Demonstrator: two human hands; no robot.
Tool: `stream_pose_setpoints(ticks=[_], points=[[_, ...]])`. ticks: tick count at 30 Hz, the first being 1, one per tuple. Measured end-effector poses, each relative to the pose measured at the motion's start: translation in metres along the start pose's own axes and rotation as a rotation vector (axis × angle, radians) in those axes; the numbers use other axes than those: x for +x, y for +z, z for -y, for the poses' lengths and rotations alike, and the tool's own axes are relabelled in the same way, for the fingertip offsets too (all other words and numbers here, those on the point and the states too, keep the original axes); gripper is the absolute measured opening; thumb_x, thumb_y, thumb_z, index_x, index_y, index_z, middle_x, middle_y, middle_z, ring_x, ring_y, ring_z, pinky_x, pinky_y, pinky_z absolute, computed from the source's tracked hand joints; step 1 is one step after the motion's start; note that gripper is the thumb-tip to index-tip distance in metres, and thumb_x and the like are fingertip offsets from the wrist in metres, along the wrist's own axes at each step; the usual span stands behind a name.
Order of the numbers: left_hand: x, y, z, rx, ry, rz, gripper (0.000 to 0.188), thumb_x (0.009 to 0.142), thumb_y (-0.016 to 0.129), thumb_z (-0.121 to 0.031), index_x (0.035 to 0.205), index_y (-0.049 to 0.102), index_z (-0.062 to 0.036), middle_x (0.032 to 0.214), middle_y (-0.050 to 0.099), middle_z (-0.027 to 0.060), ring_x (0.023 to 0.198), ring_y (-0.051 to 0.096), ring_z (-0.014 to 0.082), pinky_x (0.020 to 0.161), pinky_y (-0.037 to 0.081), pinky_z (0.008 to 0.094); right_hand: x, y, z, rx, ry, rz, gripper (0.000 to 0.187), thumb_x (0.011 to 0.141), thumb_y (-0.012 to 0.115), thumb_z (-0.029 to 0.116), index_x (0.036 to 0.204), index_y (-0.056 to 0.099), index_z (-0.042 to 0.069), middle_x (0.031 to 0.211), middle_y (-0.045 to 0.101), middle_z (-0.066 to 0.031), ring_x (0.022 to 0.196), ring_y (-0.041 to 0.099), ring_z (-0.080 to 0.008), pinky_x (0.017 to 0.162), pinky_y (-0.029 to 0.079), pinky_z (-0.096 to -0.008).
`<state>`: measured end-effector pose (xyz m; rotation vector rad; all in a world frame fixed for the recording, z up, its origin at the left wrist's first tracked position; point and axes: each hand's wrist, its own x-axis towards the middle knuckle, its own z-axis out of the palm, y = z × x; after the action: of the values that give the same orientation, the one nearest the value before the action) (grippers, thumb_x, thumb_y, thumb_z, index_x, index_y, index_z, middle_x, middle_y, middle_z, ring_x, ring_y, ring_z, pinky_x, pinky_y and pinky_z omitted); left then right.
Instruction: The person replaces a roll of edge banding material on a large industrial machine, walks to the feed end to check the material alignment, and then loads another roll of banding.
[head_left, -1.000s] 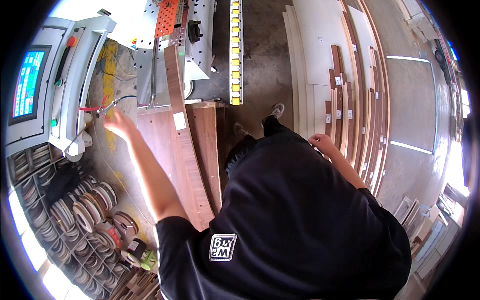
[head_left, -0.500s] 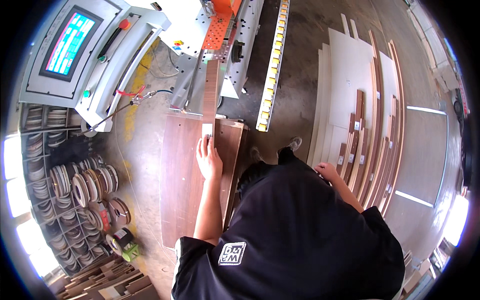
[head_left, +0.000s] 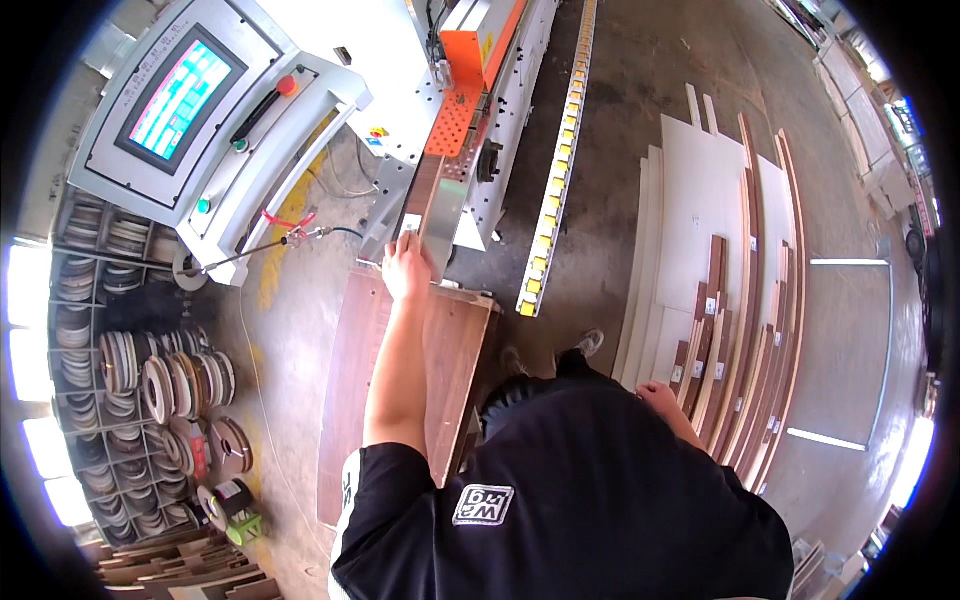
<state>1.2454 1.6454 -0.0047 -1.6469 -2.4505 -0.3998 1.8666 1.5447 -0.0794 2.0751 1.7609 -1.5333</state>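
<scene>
A narrow brown wood-grain strip [head_left: 425, 188] lies lengthwise on the metal infeed table of a white machine, its far end under a perforated orange guard [head_left: 456, 125]. On its near end is a white label [head_left: 411, 222]. My left hand [head_left: 407, 268] grips that near end, fingers closed over it beside the label, with the arm stretched forward. At my right side, my right hand [head_left: 660, 398] hangs low with curled fingers, near the leaning board strips. Whether anything is inside it is hidden.
A brown board-topped stand [head_left: 375, 400] is under my left forearm. The control panel [head_left: 180, 100] stands ahead left, above racks of edge-band rolls [head_left: 165, 385]. A rail with yellow rollers [head_left: 545, 225] runs ahead. White panels [head_left: 690, 190] and brown strips [head_left: 745, 300] lie right.
My left hand has moved forward, sliding the strip further along the machine and under the orange guard. My right hand stays low at my side, still curled. The view has shifted slightly.
</scene>
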Motion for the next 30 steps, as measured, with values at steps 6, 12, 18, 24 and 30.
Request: stream_pose_setpoints(ticks=[6,12,18,24,30], points=[[0.017,0.01,0.003,-0.031,-0.082,-0.022,0.03,0.089,0.058,-0.014,0.118,0.066,-0.011,0.13,0.062,0.0035,0.112,0.058,0.0325,0.089,0.056,0.0406,-0.015,0.008,-0.029,-0.032,0.018,-0.046,0.038,0.09,0.069,0.037,0.102,0.074,0.001,0.088,0.075,-0.0144,0.086,0.073,-0.0255,0.078,0.055,-0.0371],[0.028,0.009,-0.006,-0.05,-0.111,0.014,0.028,0.09,0.059,-0.022,0.116,0.066,-0.0133,0.125,0.062,0.0017,0.113,0.059,0.0309,0.084,0.058,0.0446,0.024,0.045,-0.125,0.073,-0.126,-0.091,0.038,0.091,0.069,0.04,0.103,0.075,0.004,0.094,0.074,-0.0165,0.093,0.072,-0.0287,0.081,0.054,-0.038],[0.036,0.006,0.003,0.039,-0.081,0.104,0.022,0.088,0.059,-0.018,0.108,0.066,-0.0117,0.12,0.065,0.0044,0.111,0.062,0.0304,0.082,0.057,0.0425,0.047,0.034,-0.121,0.171,0.012,-0.046,0.039,0.091,0.068,0.041,0.103,0.075,0.004,0.095,0.074,-0.0179,0.094,0.072,-0.029,0.081,0.054,-0.0382],[0.038,0.003,0.001,0.064,-0.071,0.198,0.022,0.087,0.059,-0.016,0.108,0.066,-0.0126,0.12,0.066,0.0042,0.108,0.065,0.0305,0.082,0.058,0.041,0.033,0.025,-0.085,0.018,-0.122,-0.055,0.04,0.092,0.067,0.041,0.102,0.074,0.004,0.093,0.073,-0.0186,0.092,0.072,-0.0301,0.08,0.054,-0.0397],[0.044,-0.002,-0.006,0.048,-0.03,0.199,0.039,0.088,0.061,-0.018,0.127,0.062,-0.0185,0.132,0.06,0.0058,0.11,0.063,0.0335,0.084,0.058,0.0434,0.035,0.032,-0.104,-0.029,-0.068,-0.039,0.043,0.092,0.066,0.045,0.099,0.073,0.004,0.087,0.073,-0.0174,0.086,0.072,-0.0302,0.077,0.053,-0.041]])
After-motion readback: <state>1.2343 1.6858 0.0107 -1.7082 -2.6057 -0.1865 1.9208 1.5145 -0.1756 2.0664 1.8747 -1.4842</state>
